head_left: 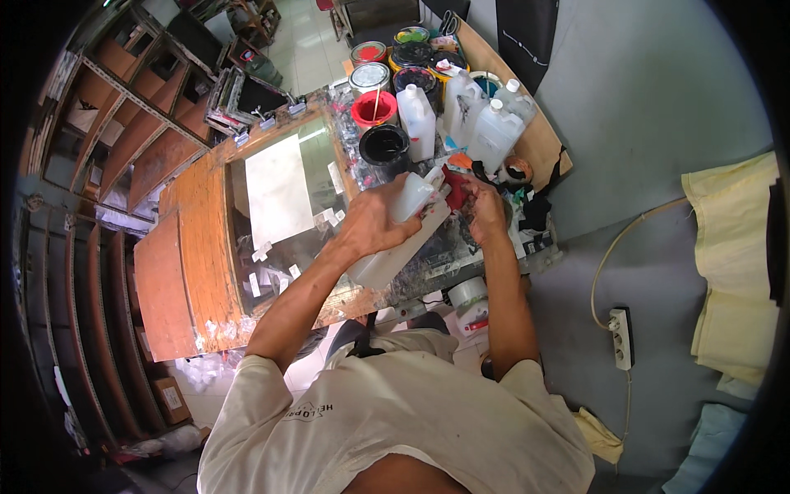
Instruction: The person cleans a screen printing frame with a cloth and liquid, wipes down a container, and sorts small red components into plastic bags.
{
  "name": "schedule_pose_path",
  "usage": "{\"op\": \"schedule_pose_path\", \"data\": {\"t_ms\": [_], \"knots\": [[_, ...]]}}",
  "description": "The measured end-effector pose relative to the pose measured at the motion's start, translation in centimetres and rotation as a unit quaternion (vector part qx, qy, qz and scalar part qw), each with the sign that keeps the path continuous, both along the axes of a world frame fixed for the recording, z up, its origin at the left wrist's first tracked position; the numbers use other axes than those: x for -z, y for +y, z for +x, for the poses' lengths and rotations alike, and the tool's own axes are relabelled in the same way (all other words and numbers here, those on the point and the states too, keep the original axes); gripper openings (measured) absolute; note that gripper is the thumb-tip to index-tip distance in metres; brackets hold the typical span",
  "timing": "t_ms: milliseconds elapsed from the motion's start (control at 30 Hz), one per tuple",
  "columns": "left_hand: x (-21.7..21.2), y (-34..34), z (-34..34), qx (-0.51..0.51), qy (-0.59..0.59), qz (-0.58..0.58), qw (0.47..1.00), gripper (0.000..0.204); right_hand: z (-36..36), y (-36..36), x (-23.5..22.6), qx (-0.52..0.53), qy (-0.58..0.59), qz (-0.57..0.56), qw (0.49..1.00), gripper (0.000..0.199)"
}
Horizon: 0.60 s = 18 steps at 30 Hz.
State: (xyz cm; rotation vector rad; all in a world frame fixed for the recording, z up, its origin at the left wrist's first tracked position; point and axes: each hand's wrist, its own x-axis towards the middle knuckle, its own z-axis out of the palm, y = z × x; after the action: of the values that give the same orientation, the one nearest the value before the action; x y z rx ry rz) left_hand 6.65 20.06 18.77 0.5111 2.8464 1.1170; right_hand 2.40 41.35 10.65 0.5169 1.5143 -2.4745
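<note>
- Head view, far left: wooden shelves [123, 140], then a glass-topped table [280, 198] with a white sheet under the glass.
- My left hand [374, 221] grips a white jug [403, 235], tilted to the right, neck toward my right hand.
- My right hand [481, 210] pinches a red cap [453, 188] at the neck.
- Far right: white bottles [485, 123] and ink tins [383, 107] cluster within reach.

Single head-worn fisheye view, steeply downward, close above a cluttered worktable [206, 247], edges bent.
</note>
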Motion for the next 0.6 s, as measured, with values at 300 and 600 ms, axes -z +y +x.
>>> {"op": "schedule_pose_path", "data": {"t_ms": [300,600], "knots": [[-0.4,1.5,-0.4,-0.009,-0.04,-0.017,0.999,0.062,-0.4,0.9,1.2,-0.098,0.033,-0.009,0.995,0.028],[0.2,0.9,-0.9,-0.034,-0.071,-0.023,0.997,0.061,-2.4,1.4,3.1,-0.148,-0.037,-0.175,0.973,0.027]]}}
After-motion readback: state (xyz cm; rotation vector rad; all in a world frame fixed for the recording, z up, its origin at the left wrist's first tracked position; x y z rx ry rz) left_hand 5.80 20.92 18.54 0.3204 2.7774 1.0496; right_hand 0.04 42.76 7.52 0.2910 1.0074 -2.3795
